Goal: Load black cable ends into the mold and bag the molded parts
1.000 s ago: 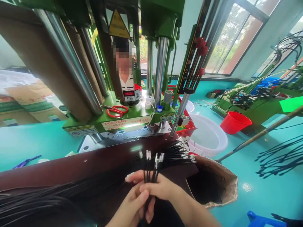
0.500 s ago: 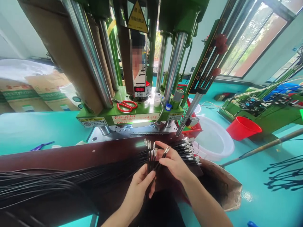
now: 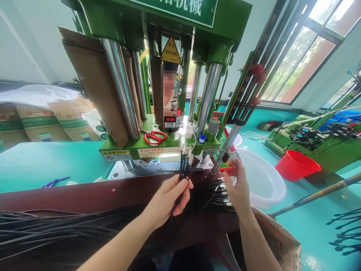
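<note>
Several black cables (image 3: 184, 167) with light metal connectors at their tips stand upright in my left hand (image 3: 173, 195), whose fingers are wrapped round them. The connector ends are smeared by motion in front of the green press (image 3: 135, 141). My right hand (image 3: 238, 188) is raised at the right end of the brown bench (image 3: 93, 186), fingers apart, with nothing seen in it. It is near a small clear box (image 3: 230, 156) on a slanted metal rod; I cannot tell whether they touch. A pile of cables (image 3: 214, 194) with metal ends lies beside this hand.
Red-handled scissors (image 3: 155, 137) lie on the press bed, near white and blue spools (image 3: 202, 139). Long black cables (image 3: 56, 229) cover the bench's left. To the right are a white tub (image 3: 266, 180), a red bucket (image 3: 297, 165) and a paper sack (image 3: 284, 237). Another person sits behind the press.
My right hand has left the cable bundle and moved right and up, its fingers spreading. My left hand has lifted the bundle toward the press. The camera view has tilted up.
</note>
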Demonstrator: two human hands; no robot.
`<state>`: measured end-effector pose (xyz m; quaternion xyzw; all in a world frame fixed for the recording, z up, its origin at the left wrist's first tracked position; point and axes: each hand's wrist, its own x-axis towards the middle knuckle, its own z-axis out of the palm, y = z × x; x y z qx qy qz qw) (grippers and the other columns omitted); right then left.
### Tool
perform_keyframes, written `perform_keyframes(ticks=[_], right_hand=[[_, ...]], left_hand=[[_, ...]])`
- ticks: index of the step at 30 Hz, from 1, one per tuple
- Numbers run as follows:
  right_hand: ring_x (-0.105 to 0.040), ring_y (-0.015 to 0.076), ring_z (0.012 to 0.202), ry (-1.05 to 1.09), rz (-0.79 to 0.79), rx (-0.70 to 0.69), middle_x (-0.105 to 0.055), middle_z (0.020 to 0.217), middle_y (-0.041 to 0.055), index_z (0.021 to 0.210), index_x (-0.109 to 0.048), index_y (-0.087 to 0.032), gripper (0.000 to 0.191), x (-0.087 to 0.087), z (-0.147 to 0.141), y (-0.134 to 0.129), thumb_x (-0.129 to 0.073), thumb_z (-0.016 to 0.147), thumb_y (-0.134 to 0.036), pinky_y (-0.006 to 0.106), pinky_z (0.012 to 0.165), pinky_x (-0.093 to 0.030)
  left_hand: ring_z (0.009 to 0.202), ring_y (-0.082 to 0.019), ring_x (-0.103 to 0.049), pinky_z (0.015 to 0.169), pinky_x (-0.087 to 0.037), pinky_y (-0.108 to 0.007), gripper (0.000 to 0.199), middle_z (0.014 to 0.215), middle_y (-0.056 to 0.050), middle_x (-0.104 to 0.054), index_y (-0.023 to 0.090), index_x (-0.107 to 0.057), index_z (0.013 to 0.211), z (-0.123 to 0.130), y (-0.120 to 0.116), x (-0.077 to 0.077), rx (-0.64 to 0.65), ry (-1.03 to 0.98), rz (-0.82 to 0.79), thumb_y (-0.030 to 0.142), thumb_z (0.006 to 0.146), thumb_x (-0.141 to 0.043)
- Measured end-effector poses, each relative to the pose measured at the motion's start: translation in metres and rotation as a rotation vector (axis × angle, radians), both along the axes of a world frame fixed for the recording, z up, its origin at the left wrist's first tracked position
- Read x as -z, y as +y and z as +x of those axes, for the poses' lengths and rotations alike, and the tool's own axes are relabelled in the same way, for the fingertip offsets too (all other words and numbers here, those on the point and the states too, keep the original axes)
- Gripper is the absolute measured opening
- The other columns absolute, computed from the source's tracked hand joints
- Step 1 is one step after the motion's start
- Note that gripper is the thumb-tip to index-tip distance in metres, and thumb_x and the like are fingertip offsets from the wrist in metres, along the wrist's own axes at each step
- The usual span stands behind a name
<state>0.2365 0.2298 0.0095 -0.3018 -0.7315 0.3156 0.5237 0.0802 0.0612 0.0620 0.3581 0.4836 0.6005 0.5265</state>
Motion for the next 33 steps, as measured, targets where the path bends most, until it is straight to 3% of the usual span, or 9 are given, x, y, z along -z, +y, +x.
perform_keyframes(ticks=[3, 6, 9, 16, 24, 27, 29, 31, 33], right_hand=[[-0.037, 0.0181, 0.125, 0.228, -0.188, -0.557, -0.043, 0.132, 0.0057, 0.131, -0.044, -0.023, 0.04, -0.037, -0.017, -0.007, -0.045, 0.092, -0.031, 0.039, 0.108, -0.026], [-0.04, 0.0176, 0.123, 0.024, -0.301, -1.101, -0.046, 0.13, 0.0048, 0.126, -0.05, -0.02, 0.037, -0.064, -0.039, -0.008, -0.032, 0.097, -0.033, 0.039, 0.105, -0.03], [-0.043, 0.0161, 0.12, -0.268, -0.193, -1.286, -0.044, 0.131, 0.0074, 0.127, -0.048, -0.014, 0.042, -0.069, -0.053, -0.01, -0.029, 0.097, -0.035, 0.035, 0.102, -0.034], [-0.047, 0.0132, 0.115, -0.328, -0.093, -1.196, -0.053, 0.121, 0.0061, 0.122, -0.053, -0.012, 0.038, -0.048, -0.059, -0.024, -0.03, 0.098, -0.029, 0.029, 0.1, -0.034], [-0.056, 0.0145, 0.101, -0.401, -0.231, -1.182, -0.06, 0.106, 0.0083, 0.11, -0.061, -0.006, 0.042, -0.021, -0.061, -0.044, -0.033, 0.096, -0.034, 0.025, 0.088, -0.044], [-0.06, 0.0138, 0.09, -0.406, -0.367, -1.146, -0.063, 0.098, 0.0075, 0.102, -0.063, -0.006, 0.043, -0.012, -0.074, -0.045, -0.036, 0.095, -0.037, 0.022, 0.078, -0.048], [-0.059, 0.0113, 0.094, -0.525, -0.238, -1.026, -0.062, 0.102, 0.0059, 0.107, -0.062, -0.008, 0.043, -0.005, -0.085, -0.034, -0.032, 0.097, -0.037, 0.02, 0.082, -0.047], [-0.053, 0.0117, 0.106, -0.812, 0.092, -0.683, -0.058, 0.113, 0.0062, 0.115, -0.057, -0.012, 0.037, 0.004, -0.096, -0.014, -0.031, 0.097, -0.031, 0.023, 0.093, -0.041], [-0.049, 0.0281, 0.109, -1.049, 0.216, -0.384, -0.055, 0.111, 0.019, 0.114, -0.056, -0.002, 0.031, 0.014, -0.102, 0.007, -0.047, 0.088, -0.016, 0.043, 0.096, -0.036]], left_hand=[[0.035, -0.004, -0.029, 0.036, -0.017, -0.018, 0.04, 0.049, 0.002, -0.042, 0.011, -0.045, 0.083, 0.014, -0.003, 0.02, 0.137, -0.045, -0.107, 0.05, 0.081, -0.051], [0.034, -0.004, -0.029, 0.035, -0.017, -0.017, 0.043, 0.047, 0.002, -0.04, 0.011, -0.045, 0.079, 0.027, -0.007, 0.04, 0.16, -0.106, -0.169, 0.052, 0.078, -0.055], [0.036, -0.005, -0.033, 0.036, -0.022, -0.018, 0.046, 0.048, 0.001, -0.042, 0.01, -0.047, 0.077, 0.033, -0.009, 0.05, 0.127, -0.17, -0.213, 0.054, 0.075, -0.058], [0.041, -0.007, -0.038, 0.04, -0.03, -0.019, 0.049, 0.052, 0.0, -0.044, 0.009, -0.048, 0.079, 0.034, 0.004, 0.05, -0.067, -0.317, -0.193, 0.052, 0.066, -0.068], [0.048, -0.013, -0.05, 0.046, -0.039, -0.025, 0.056, 0.064, -0.004, -0.055, 0.011, -0.04, 0.087, 0.036, 0.009, 0.066, 0.037, -0.4, -0.243, 0.057, 0.067, -0.065], [0.043, -0.009, -0.044, 0.043, -0.033, -0.022, 0.058, 0.057, 0.0, -0.048, 0.011, -0.04, 0.088, 0.034, 0.004, 0.076, 0.037, -0.459, -0.269, 0.058, 0.066, -0.065], [0.039, -0.004, -0.031, 0.041, -0.022, -0.018, 0.056, 0.051, 0.005, -0.037, 0.011, -0.041, 0.084, 0.027, -0.001, 0.081, -0.081, -0.496, -0.225, 0.055, 0.064, -0.069], [0.04, -0.002, -0.025, 0.041, -0.017, -0.017, 0.054, 0.051, 0.007, -0.031, 0.011, -0.041, 0.082, 0.017, -0.008, 0.083, -0.26, -0.499, -0.153, 0.051, 0.063, -0.072], [0.042, -0.002, -0.026, 0.043, -0.018, -0.018, 0.05, 0.053, 0.006, -0.03, 0.01, -0.043, 0.082, 0.006, -0.016, 0.083, -0.408, -0.48, -0.11, 0.047, 0.065, -0.072]])
